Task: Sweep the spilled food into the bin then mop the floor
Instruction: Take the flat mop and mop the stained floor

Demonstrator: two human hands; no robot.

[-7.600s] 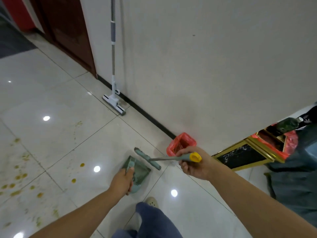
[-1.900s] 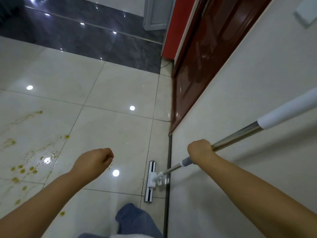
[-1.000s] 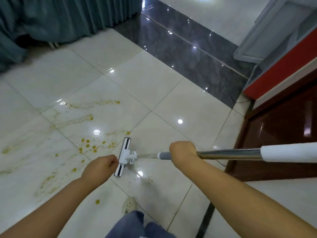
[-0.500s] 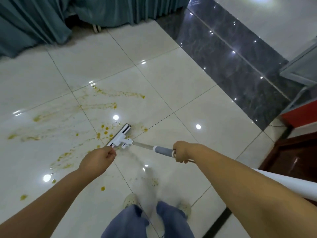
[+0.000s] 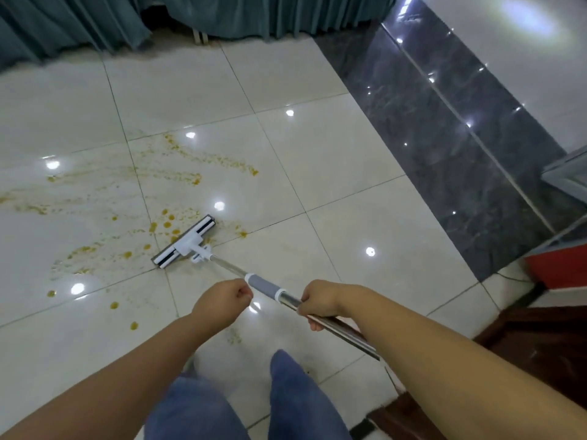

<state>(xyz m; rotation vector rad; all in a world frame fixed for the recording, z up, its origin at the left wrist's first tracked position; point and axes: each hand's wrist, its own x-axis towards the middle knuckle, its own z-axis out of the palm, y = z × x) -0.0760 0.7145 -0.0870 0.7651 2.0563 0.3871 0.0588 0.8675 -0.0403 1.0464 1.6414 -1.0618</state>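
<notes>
A flat white mop head [image 5: 184, 241] lies on the pale tiles at the edge of the yellow-orange food smears [image 5: 165, 224], which spread to the left and up. Its steel pole [image 5: 228, 268] runs back to me through a grey sleeve [image 5: 263, 285]. My right hand [image 5: 319, 302] grips the bare steel just behind that sleeve. My left hand [image 5: 222, 300] is curled in a fist right beside the sleeve's front end, not wrapped round the pole. No bin, brush or dustpan is in view.
Teal drapes [image 5: 222, 17] hang along the far edge of the floor. A dark grey marble strip [image 5: 444, 128] crosses at the right, with a red base [image 5: 559, 268] and dark wood [image 5: 540, 344] beyond. My legs in blue trousers [image 5: 286, 395] stand just behind the mop.
The mop came off the wall and its head now rests at the smears. My right hand slid back from the sleeve onto bare steel. My left fist moved close to the pole.
</notes>
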